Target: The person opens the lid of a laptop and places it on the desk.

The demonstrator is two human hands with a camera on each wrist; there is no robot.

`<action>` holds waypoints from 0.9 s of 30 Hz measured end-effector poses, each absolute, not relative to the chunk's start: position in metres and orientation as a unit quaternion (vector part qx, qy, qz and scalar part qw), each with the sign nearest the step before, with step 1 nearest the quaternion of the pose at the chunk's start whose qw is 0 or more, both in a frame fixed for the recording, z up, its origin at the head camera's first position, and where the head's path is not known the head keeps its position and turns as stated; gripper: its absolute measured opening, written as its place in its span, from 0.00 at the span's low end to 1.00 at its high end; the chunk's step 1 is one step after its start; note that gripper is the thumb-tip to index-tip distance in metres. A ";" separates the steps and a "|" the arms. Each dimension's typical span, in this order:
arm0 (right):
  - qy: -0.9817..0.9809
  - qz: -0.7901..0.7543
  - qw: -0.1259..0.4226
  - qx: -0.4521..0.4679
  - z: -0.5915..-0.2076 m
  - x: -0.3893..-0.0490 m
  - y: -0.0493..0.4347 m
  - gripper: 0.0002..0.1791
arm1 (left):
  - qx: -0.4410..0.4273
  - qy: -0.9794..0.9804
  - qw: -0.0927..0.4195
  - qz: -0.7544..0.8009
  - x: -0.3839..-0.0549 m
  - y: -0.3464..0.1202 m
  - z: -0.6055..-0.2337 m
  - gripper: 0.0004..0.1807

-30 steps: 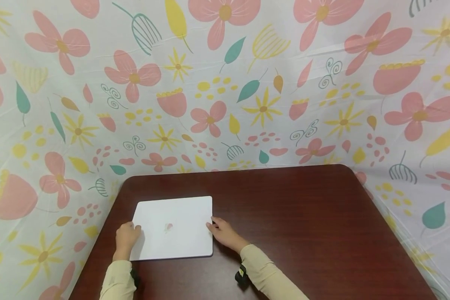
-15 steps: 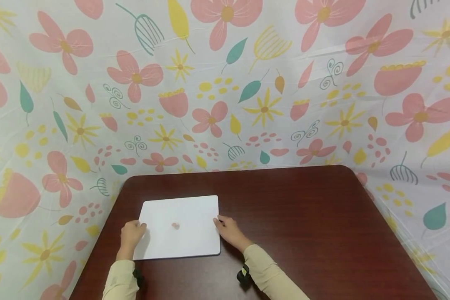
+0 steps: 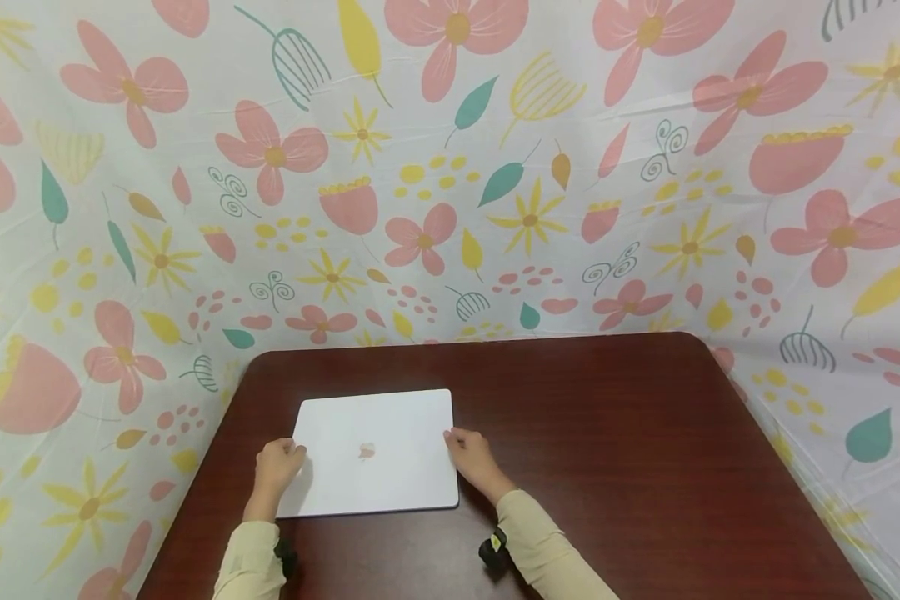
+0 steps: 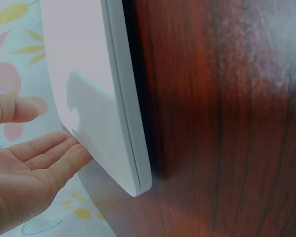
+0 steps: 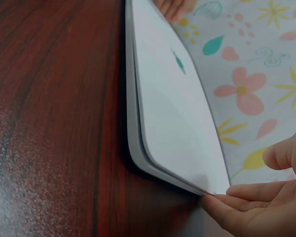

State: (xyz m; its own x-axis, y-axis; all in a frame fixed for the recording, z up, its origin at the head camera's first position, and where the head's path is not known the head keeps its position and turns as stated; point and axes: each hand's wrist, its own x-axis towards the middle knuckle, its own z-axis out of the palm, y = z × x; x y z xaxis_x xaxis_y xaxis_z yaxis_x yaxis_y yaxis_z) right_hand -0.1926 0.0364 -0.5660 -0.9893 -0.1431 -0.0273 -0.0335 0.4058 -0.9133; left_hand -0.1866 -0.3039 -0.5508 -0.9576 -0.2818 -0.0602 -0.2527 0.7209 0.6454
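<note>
A closed silver laptop (image 3: 390,475) with an apple-shaped logo on its lid lies flat over the left part of the table. At its left side, my left hand (image 3: 275,467) touches the edge with fairly straight fingers (image 4: 64,160); the thumb stands apart above the lid. My right hand (image 3: 477,458) is at the opposite side, its fingertips (image 5: 212,200) against the laptop's edge and its thumb raised clear. Whether any fingertips reach under the laptop is hard to tell.
The dark reddish-brown wooden table (image 3: 607,450) extends to the right of the laptop. A white cloth (image 3: 495,167) printed with flowers and leaves hangs behind the table and along both sides. Each wrist carries a small black device.
The laptop has slid a short way to the right across the table, and both hands have moved along with it at its two sides. The lid stays closed.
</note>
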 end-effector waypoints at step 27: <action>0.857 -0.513 0.017 0.042 -0.560 -0.195 0.063 0.20 | 0.106 -0.926 0.011 -0.361 -0.192 -0.267 -0.555 0.24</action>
